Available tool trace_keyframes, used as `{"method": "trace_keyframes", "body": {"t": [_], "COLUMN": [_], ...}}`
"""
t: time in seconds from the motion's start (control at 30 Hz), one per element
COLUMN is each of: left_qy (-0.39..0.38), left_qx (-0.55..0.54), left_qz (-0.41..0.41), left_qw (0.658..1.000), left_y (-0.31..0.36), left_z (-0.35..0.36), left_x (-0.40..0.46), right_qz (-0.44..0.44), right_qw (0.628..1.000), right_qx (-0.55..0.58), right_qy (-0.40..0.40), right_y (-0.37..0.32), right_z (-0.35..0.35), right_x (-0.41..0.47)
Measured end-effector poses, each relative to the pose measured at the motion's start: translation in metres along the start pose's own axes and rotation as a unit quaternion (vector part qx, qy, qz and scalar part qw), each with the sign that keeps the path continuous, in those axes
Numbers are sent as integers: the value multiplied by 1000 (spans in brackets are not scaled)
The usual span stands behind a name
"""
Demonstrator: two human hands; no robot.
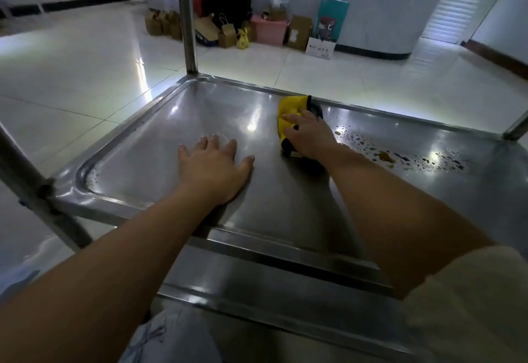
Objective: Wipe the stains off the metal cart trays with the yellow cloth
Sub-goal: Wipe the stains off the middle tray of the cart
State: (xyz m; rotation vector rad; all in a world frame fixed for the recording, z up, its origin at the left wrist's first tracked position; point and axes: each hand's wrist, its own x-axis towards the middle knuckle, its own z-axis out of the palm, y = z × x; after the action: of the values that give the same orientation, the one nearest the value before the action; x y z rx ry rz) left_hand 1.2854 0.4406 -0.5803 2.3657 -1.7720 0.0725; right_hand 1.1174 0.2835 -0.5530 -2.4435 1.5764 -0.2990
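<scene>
At the bottom of the frame two bare forearms reach in over the near rim of the shiny stainless-steel cart tray (120, 179). The left hand (213, 167) lies flat on the metal at centre, fingers straight and spread, holding nothing and apparently bracing. Just right of centre and farther in, the right hand (310, 137) presses down on the bunched yellow cloth with dark trim (290, 109), its fingers curled over it, close to the tray's far rim.

Right of that hand, a scatter of brown droplets and one larger amber stain (385, 157) remains. To do this step well, I judge the cloth should sweep rightward through the spots with firm, overlapping strokes, the left hand steadying the cart.

Beyond, at the top centre, cardboard boxes (298, 32) and a pink box (270, 31) stand on the tiled floor; a white bag (320, 47) carries print too small to read.
</scene>
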Motion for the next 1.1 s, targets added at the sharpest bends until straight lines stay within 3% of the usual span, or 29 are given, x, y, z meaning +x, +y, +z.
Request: {"method": "trace_keyframes", "body": {"t": [0.27, 0.37, 0.47, 0.67, 0.83, 0.97, 1.1], "left_qy": [-93, -73, -29, -35, -17, -11, -105], "left_qx": [25, 22, 0, -6, -7, -3, 40], "left_qz": [-47, -32, -2, 22, 118, 149, 91], "left_qw": [994, 997, 1000, 999, 993, 989, 990], "left_y": [22, 54, 70, 64, 66, 70, 87], "left_z": [-20, -17, -3, -1, -8, -10, -14], "left_x": [8, -2, -15, -16, -19, -17, -7], "right_qz": [-58, -99, -68, 4, 104, 93, 30], "right_qw": [997, 994, 996, 999, 994, 995, 999], "right_qx": [51, 53, 54, 12, 17, 14, 22], "right_qy": [-1, 12, 1, 38, 11, 42, 38], "right_y": [35, 41, 43, 45, 69, 72, 78], "right_z": [-18, -21, -21, -10, -20, -21, -27], "right_x": [-152, -187, -171, -69, -14, -40, -116]}}
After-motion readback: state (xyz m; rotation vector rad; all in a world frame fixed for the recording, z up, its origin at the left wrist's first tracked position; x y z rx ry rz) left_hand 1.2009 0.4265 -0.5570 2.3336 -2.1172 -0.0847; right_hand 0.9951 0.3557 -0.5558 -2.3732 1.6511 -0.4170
